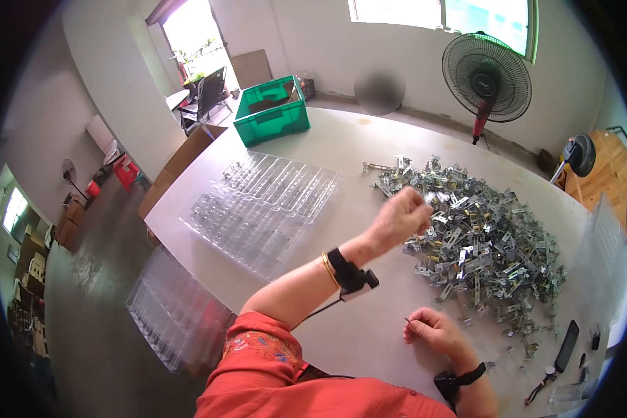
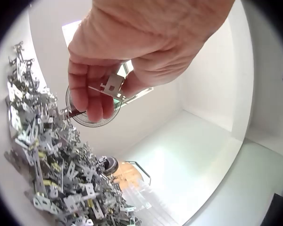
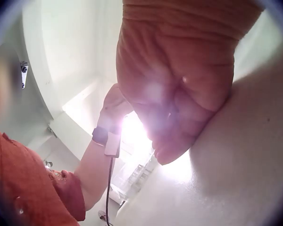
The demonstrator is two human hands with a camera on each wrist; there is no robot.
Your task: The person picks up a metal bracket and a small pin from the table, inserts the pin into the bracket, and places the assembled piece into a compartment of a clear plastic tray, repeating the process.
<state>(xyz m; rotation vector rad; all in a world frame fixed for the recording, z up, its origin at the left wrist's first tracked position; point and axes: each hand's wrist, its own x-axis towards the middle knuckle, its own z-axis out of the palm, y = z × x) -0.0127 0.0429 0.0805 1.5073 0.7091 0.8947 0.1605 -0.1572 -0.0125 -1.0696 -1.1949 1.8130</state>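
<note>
My left hand is raised over the near-left side of a heap of metal brackets. In the left wrist view its thumb and fingers pinch one small silver bracket, which has square cut-outs and a thin flat edge. Lower on the white table, in front of the heap, my right hand lies with its fingers curled. A small, thin dark piece sticks out from its fingertips; most of it is hidden. The right wrist view shows the curled right hand close against the tabletop.
Clear plastic trays lie stacked at left on the table, and more trays stand beyond its left edge. A green crate stands at the far edge. At right are a black strap-like object and upright plastic sheets.
</note>
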